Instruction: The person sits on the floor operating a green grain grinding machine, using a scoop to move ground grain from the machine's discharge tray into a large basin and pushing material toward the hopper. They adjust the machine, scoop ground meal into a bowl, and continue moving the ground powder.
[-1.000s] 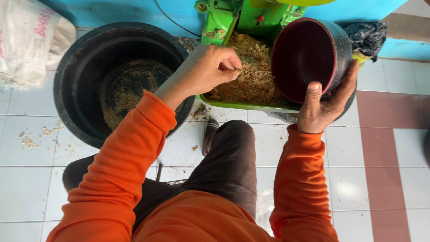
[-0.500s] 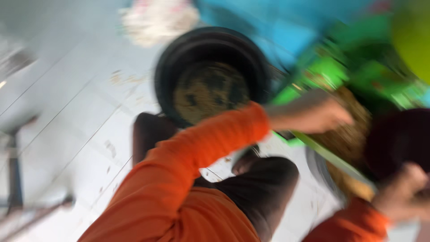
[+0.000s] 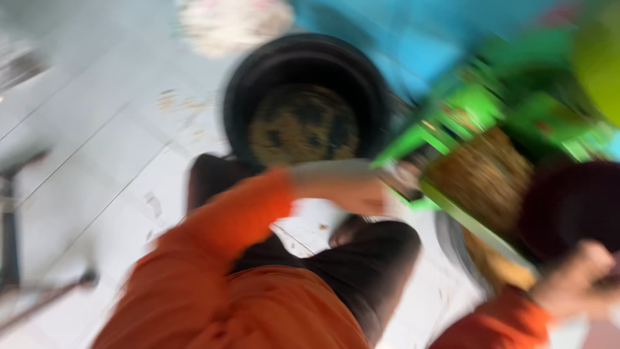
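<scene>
The picture is heavily blurred. My left hand (image 3: 361,190), on an orange sleeve, hovers at the near left edge of a green tray (image 3: 452,207) heaped with brown chopped material (image 3: 484,174); its fingers are too smeared to read. My right hand (image 3: 581,274) grips the lower rim of a dark maroon bowl (image 3: 568,207) at the tray's right side. A black round tub (image 3: 236,110) with a brown layer at its bottom stands on the floor just beyond my left hand.
A green machine (image 3: 516,97) rises above the tray, with a yellow-green round part (image 3: 597,64) at the far right. A white sack (image 3: 232,19) lies behind the tub against a blue backdrop (image 3: 420,39). A dark metal stand (image 3: 13,226) is at the left on white floor tiles.
The view has swung and tilted, so tub and tray now sit diagonally. My left hand has come off the heap to the tray's left edge. My right hand stays on the bowl.
</scene>
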Demonstrator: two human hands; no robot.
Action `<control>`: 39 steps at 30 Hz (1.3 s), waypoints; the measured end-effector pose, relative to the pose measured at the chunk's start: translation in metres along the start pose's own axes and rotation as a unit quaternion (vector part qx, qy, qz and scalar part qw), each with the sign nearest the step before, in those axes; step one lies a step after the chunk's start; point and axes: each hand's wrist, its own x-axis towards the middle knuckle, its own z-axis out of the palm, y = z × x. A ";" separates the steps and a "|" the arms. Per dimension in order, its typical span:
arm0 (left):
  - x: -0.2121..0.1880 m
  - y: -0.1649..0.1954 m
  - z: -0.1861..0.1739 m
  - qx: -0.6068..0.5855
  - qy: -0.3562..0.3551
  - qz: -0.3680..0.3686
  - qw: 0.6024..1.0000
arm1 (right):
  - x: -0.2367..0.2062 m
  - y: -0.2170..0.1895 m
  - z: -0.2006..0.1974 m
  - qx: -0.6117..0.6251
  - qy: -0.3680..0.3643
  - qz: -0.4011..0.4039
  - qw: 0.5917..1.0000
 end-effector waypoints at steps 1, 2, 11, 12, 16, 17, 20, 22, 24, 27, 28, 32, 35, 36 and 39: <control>-0.012 -0.002 0.002 -0.027 -0.095 0.023 0.995 | 0.002 -0.002 -0.004 0.020 -0.011 -0.020 1.000; -0.027 -0.004 0.000 -0.098 -0.063 0.096 0.989 | 0.004 -0.006 -0.008 0.037 -0.020 -0.030 0.999; 0.121 0.017 -0.088 0.110 0.248 0.134 0.953 | 0.014 -0.069 0.005 0.174 0.000 0.065 0.983; 0.151 0.018 -0.093 0.147 0.234 0.146 0.950 | 0.015 -0.071 0.005 0.180 -0.001 0.073 0.981; 0.227 0.018 -0.090 0.203 0.194 0.218 0.935 | 0.016 -0.071 0.004 0.152 0.004 0.094 0.984; 0.235 0.018 -0.086 0.208 0.161 0.202 0.943 | 0.015 -0.070 0.003 0.150 0.005 0.097 0.984; 0.253 0.016 -0.075 0.223 0.080 0.157 0.959 | 0.014 -0.070 0.001 0.148 0.006 0.107 0.983; 0.258 0.013 -0.070 0.229 0.053 0.130 0.963 | 0.016 -0.071 -0.001 0.135 0.003 0.108 0.985; 0.262 0.011 -0.067 0.246 0.048 0.120 0.961 | 0.018 -0.073 -0.001 0.137 0.002 0.108 0.985; 0.263 0.007 -0.065 0.254 0.085 0.135 0.954 | 0.019 -0.073 0.000 0.156 0.004 0.107 0.982; 0.262 0.006 -0.064 0.253 0.105 0.146 0.951 | 0.018 -0.072 0.000 0.154 0.004 0.103 0.983; 0.245 -0.001 -0.072 0.156 0.218 0.182 0.946 | 0.009 -0.055 -0.002 0.076 0.011 0.086 0.993; 0.225 -0.004 -0.075 0.098 0.267 0.181 0.942 | 0.000 -0.029 -0.005 -0.007 0.015 0.041 0.999; 0.218 -0.005 -0.075 0.060 0.285 0.182 0.939 | -0.002 -0.019 -0.006 -0.047 0.021 0.019 0.998; 0.194 -0.002 -0.058 -0.024 0.335 0.164 0.927 | -0.005 0.007 -0.001 -0.215 0.052 -0.026 0.975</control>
